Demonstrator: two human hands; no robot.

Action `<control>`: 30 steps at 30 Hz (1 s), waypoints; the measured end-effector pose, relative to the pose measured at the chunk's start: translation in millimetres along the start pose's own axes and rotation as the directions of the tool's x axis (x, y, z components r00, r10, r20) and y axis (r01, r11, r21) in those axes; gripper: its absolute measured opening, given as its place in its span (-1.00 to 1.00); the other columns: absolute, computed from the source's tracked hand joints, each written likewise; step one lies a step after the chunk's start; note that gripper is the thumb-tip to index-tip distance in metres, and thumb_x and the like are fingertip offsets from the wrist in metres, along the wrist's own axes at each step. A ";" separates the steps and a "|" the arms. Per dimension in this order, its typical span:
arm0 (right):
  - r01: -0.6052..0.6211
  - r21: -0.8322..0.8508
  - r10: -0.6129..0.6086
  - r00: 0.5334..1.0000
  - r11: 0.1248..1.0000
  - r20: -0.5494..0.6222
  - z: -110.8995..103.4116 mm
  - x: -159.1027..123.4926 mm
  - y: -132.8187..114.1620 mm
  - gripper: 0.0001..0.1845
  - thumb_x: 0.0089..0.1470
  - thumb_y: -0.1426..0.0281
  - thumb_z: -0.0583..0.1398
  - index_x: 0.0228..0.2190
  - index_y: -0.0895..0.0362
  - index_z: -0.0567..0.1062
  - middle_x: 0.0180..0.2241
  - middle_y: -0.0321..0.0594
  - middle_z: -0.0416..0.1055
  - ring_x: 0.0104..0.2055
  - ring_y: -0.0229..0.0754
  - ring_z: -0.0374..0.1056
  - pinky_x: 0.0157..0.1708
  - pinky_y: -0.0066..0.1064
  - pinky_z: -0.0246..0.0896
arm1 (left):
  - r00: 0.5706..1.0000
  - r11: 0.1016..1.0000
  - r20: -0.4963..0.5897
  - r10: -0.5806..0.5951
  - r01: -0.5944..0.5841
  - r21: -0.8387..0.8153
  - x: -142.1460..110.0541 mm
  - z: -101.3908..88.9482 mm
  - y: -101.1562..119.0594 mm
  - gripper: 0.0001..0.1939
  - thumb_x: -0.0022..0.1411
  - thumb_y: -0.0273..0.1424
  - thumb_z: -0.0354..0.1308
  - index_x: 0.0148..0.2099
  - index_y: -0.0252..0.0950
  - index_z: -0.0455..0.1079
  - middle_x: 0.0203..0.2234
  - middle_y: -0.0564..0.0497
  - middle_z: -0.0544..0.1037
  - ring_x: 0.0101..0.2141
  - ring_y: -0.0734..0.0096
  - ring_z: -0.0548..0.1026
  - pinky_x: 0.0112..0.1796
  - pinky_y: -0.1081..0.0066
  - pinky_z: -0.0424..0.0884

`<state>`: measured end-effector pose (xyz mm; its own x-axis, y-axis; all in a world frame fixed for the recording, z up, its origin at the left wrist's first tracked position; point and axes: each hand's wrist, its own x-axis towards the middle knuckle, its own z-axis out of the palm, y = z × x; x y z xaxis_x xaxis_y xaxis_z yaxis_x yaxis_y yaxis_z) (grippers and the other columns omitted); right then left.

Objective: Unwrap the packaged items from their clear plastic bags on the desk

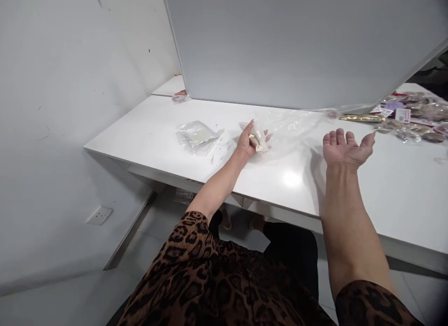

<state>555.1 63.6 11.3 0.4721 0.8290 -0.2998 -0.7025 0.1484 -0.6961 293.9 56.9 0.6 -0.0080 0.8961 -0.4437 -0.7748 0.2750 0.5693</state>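
Note:
My left hand (247, 142) rests on the white table (147, 130) with its fingers closed round a small clear plastic bag (259, 138) that has something brownish gold inside. My right hand (346, 148) hovers above the table to the right, palm up, fingers spread and holding nothing. A sheet of clear plastic film (297, 123) lies on the table between the two hands. A stack of flat clear bags (197, 135) lies to the left of my left hand.
A grey divider panel (301, 46) stands along the back of the table. Several small packaged items and cards (413, 118) are heaped at the far right, with a gold stick-shaped packet (360, 117) beside them. A white wall with a socket (99, 215) is at left.

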 end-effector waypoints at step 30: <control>0.402 -0.390 -0.171 0.845 0.828 0.507 9.9 -4.7 66.1 -0.45 -0.06 -0.10 0.50 -0.29 0.00 0.48 -0.32 -0.31 0.44 -0.30 -0.18 0.44 -0.39 -0.35 0.42 | 0.884 0.909 0.262 -0.387 0.318 0.269 -15.9 3.7 -9.7 -0.80 0.44 -0.47 0.18 0.04 -0.39 0.53 -0.21 -0.19 0.72 -0.10 0.14 0.71 0.22 -0.04 0.52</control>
<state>501.1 74.9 -26.9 0.2488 0.9484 0.1965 -0.1844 0.2456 -0.9517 303.9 41.3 4.7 0.4580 0.7773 -0.4313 -0.5367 0.6285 0.5629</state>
